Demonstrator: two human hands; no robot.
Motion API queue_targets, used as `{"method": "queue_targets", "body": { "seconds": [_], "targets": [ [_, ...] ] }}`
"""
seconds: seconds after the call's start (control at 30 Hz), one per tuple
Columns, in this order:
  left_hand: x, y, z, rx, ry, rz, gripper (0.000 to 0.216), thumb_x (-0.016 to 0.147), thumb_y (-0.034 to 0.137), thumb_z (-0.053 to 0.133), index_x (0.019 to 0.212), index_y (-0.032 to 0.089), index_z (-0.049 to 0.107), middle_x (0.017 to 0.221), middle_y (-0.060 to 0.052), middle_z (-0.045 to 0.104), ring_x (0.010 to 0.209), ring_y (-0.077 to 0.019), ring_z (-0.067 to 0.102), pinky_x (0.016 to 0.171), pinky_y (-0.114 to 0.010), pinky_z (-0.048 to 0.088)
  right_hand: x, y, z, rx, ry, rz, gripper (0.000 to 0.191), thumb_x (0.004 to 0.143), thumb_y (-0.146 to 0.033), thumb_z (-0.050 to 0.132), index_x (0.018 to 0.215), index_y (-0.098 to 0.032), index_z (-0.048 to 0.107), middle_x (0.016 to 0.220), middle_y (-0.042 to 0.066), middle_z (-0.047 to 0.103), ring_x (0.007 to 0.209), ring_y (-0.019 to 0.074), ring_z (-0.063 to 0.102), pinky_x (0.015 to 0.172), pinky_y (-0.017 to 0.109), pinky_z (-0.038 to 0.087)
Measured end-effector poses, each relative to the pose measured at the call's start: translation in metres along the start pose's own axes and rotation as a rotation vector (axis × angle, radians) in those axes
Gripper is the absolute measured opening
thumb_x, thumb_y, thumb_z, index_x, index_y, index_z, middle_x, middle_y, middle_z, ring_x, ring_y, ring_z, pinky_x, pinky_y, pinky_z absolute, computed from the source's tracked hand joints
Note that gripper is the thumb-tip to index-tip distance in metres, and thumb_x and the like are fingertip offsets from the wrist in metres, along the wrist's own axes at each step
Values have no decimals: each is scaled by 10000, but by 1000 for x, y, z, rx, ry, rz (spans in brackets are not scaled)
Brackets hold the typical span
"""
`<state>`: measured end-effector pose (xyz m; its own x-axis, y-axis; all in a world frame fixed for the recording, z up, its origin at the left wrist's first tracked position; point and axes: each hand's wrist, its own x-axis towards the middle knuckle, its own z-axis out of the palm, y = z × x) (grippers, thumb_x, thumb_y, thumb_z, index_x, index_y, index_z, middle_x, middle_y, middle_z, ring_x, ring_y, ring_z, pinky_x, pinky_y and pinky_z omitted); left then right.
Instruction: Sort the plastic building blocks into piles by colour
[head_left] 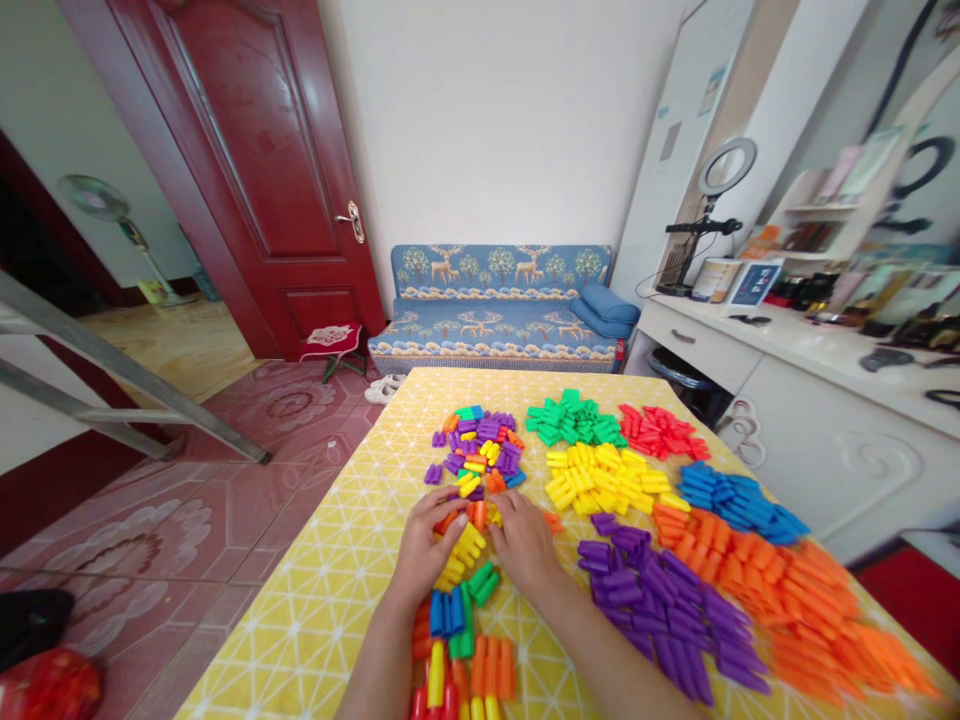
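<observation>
Over the near middle of the table, my left hand (426, 545) is closed, its thumb and fingers around an orange plastic tube block (448, 522). Close by on the right, my right hand (525, 540) is pinched, with a yellow block (493, 514) between thumb and fingers. Another orange block (478, 514) shows between the two hands. Below them lie joined yellow blocks (466, 548), blue blocks (448, 612) and green blocks (484, 583). A mixed pile (484, 440), mostly purple, lies just beyond my fingertips. My fingers hide part of what they hold.
Sorted heaps fill the table's right side: green (574, 420), red (664, 433), yellow (604, 478), blue (739, 500), purple (660, 605) and orange (795, 590). The patterned yellow tablecloth (300, 610) shows at left. A blue sofa (499, 315) stands behind, a white dresser (825, 400) at right.
</observation>
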<state>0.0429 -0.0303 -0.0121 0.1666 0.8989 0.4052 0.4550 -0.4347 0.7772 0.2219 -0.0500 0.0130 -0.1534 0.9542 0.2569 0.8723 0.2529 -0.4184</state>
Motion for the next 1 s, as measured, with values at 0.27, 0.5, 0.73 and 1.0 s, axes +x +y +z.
{"method": "queue_targets", "body": {
  "seconds": [0.27, 0.5, 0.73, 1.0],
  "targets": [
    [0, -3, 0, 13, -8, -2, 267, 880, 397, 565, 1033, 258, 734, 1228, -82, 623, 1157, -247, 568, 1032, -455, 431, -14, 3, -10, 104, 13, 154, 303, 887, -230, 421, 1128, -214, 603, 822, 38, 703, 780, 194, 652, 686, 256, 416],
    [-1, -2, 0, 11, -10, -11, 273, 880, 401, 560, 1029, 253, 736, 1230, -85, 623, 1156, -251, 569, 1031, -462, 434, 2, 59, -39, 334, 286, 267, 322, 850, -368, 450, 1052, -204, 640, 761, 24, 681, 663, 179, 627, 625, 263, 454],
    [0, -3, 1, 6, -10, -9, 274, 880, 393, 558, 1036, 253, 735, 1229, -85, 622, 1153, -249, 573, 1029, -458, 438, 25, 144, -75, 49, 425, 455, 189, 789, -273, 549, 932, -187, 638, 883, 78, 709, 810, 212, 660, 754, 317, 486],
    [0, -4, 1, 4, -5, -6, 273, 879, 392, 559, 1026, 246, 737, 1220, -90, 626, 1154, -253, 570, 1029, -469, 438, 21, 157, -78, 38, 478, 435, 224, 733, -215, 563, 925, -153, 659, 949, 110, 674, 851, 220, 634, 851, 358, 482]
  ]
}}
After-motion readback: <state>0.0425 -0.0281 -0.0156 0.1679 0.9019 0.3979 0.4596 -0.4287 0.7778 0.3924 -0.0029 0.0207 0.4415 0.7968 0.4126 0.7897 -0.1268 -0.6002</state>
